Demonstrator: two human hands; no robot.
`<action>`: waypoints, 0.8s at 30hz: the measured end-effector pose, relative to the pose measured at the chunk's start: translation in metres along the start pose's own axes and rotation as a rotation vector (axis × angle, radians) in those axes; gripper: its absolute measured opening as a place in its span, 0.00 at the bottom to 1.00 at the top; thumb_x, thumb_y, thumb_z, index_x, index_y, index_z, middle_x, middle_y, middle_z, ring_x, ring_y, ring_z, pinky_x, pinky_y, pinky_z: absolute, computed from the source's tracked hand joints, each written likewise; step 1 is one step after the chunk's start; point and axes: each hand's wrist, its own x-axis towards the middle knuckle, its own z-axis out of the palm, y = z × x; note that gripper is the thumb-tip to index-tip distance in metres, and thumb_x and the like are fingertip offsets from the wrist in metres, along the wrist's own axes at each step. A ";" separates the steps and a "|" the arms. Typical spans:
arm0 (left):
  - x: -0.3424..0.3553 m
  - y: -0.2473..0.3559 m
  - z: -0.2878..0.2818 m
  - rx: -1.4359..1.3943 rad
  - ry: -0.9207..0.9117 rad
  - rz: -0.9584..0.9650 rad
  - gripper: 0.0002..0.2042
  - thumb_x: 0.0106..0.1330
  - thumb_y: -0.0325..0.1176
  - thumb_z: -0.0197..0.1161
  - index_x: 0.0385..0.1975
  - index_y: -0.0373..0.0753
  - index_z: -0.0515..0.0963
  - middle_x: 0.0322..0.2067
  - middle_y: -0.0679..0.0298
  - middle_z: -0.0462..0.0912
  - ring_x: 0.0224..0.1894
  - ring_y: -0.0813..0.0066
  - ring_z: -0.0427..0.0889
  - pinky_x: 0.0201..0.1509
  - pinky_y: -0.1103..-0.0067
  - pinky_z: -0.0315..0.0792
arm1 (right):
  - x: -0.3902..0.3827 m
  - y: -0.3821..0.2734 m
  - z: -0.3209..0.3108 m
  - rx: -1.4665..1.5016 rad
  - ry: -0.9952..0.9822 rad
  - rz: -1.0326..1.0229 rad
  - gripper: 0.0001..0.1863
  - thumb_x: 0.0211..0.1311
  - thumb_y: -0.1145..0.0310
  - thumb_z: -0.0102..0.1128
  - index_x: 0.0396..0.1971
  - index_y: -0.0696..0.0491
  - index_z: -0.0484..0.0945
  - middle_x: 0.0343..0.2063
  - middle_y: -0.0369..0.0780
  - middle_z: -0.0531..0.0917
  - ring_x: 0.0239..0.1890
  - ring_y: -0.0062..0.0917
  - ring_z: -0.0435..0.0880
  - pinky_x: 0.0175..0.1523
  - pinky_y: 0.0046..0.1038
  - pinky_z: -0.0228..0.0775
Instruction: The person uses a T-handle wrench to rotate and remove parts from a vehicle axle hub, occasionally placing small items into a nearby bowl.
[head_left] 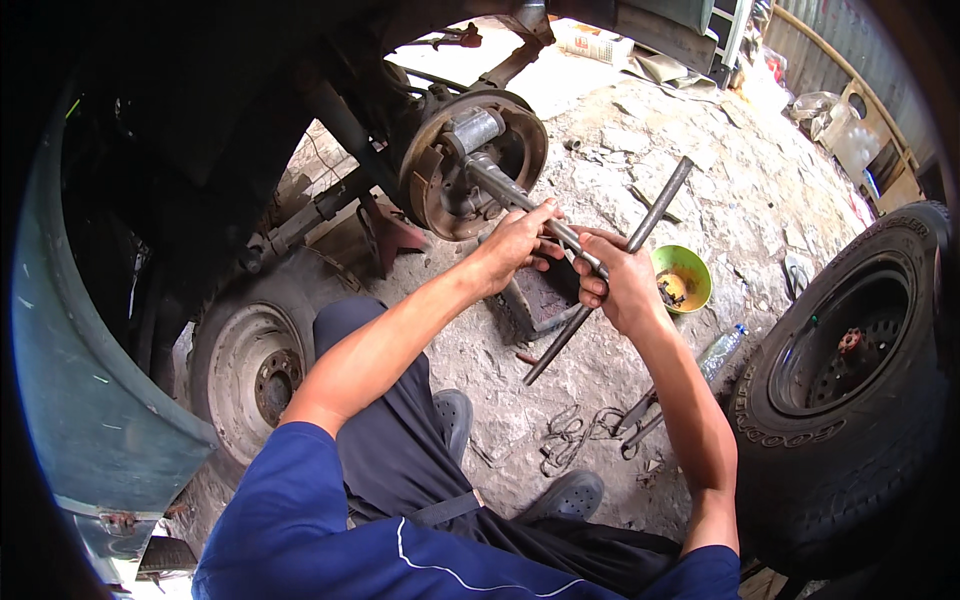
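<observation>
A long T-handle socket wrench (560, 229) slants across the middle, its socket end at the hub of a rusty wheel brake assembly (426, 190) with a grey metal cylinder on it. My left hand (518, 245) is closed around the shaft. My right hand (622, 280) grips the wrench where the shaft meets its crossbar (660, 205). The crossbar sticks out above and below that hand. How far the socket sits over the hub I cannot tell. Just right of my right hand, a green bowl (702, 277) on the ground holds small dark parts.
A large tyre (770, 440) stands at right, another wheel (235, 375) lies left by my knee. A red stand (395, 238) and dark block (545, 300) sit under my arms. A plastic bottle (722, 352) and thin cord (565, 440) lie on rough ground. A green body panel (100, 400) edges the left.
</observation>
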 end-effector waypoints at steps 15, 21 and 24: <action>-0.040 -0.007 0.044 0.237 -0.482 -0.223 0.46 0.56 0.73 0.46 0.57 0.31 0.60 0.45 0.48 0.76 0.29 0.67 0.84 0.35 0.72 0.82 | 0.004 0.021 -0.029 -1.979 0.020 -1.108 0.28 0.52 0.70 0.53 0.57 0.60 0.67 0.34 0.38 0.76 0.40 0.28 0.76 0.42 0.26 0.67; -0.041 -0.038 0.070 0.531 -0.126 0.008 0.34 0.57 0.67 0.55 0.28 0.31 0.73 0.16 0.71 0.68 0.18 0.84 0.67 0.21 0.81 0.66 | 0.003 0.022 -0.031 -1.942 0.048 -1.019 0.31 0.53 0.70 0.53 0.59 0.60 0.64 0.31 0.37 0.76 0.38 0.29 0.75 0.49 0.31 0.66; -0.033 -0.051 0.070 0.448 -0.059 0.145 0.37 0.58 0.68 0.53 0.30 0.29 0.76 0.22 0.63 0.75 0.26 0.80 0.72 0.32 0.77 0.70 | -0.004 0.019 -0.035 -1.981 0.224 -0.810 0.42 0.49 0.73 0.55 0.66 0.59 0.49 0.57 0.49 0.64 0.62 0.40 0.60 0.67 0.40 0.49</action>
